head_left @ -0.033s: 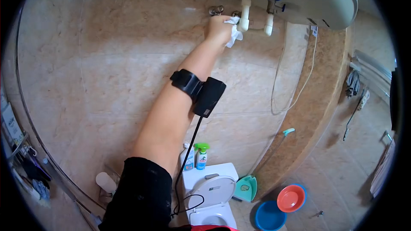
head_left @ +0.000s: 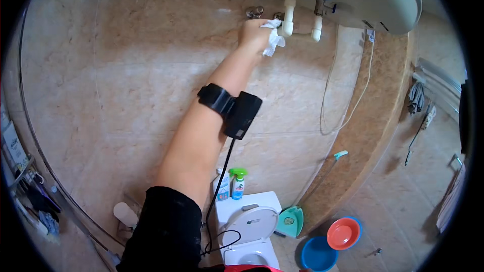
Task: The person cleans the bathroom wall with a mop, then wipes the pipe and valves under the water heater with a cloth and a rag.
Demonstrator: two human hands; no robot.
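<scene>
My left hand (head_left: 253, 35) is raised to the tiled wall, closed on a crumpled white wipe (head_left: 273, 43) whose ends stick out at its right side. It is just below a metal wall fitting (head_left: 254, 12) and left of a white pipe elbow (head_left: 287, 27). Another metal fitting (head_left: 278, 16) is partly covered by the hand and wipe. My fingertips are mostly hidden. A black strap with a box (head_left: 243, 115) is worn on my forearm, trailing a black cable. My right hand is out of view.
Overhead hangs a large water heater (head_left: 373, 5) with pipes beneath. Below stands a toilet (head_left: 257, 221), its lid raised, with spray bottles (head_left: 238, 186) on the tank. A green dustpan (head_left: 291, 221), a blue basin (head_left: 318, 254) and a red basin (head_left: 344, 234) are at lower right.
My left hand and forearm have shifted slightly to the left, and the wipe's lower end has moved with them. The grip on the wipe is unchanged.
</scene>
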